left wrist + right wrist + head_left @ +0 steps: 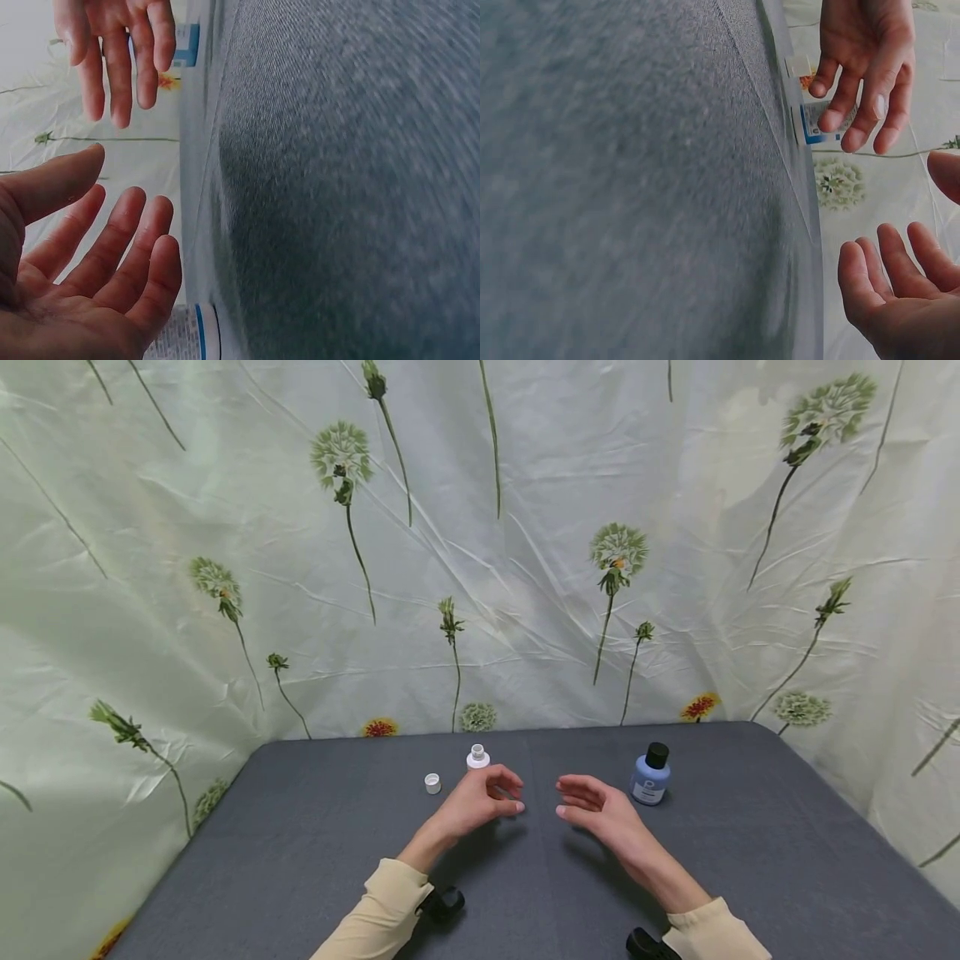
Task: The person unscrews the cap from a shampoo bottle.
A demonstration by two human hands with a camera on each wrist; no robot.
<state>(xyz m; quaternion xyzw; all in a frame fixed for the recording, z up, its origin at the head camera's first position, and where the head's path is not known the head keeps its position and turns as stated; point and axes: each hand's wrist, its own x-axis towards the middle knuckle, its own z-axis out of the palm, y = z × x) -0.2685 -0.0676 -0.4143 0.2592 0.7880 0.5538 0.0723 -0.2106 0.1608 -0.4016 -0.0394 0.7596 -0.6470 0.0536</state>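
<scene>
My left hand [480, 800] hovers over the table with its fingers loosely bent and nothing between them. Just behind it stands a white bottle [477, 758] with its neck uncovered; the hand hides its lower part. To the left of that bottle lies a small white cap [432, 783]. Facing the left hand across a gap, my right hand [600, 814] is also held above the table, fingers relaxed and holding nothing. A blue bottle [649, 781] with a black cap on it stands upright beyond the right hand, a little to its right.
The dark grey table [315, 843] reaches back to a pale curtain [525, 568] printed with dandelions. A black wrist strap [441, 903] shows at the left sleeve, and another black strap [649, 945] sits at the right sleeve.
</scene>
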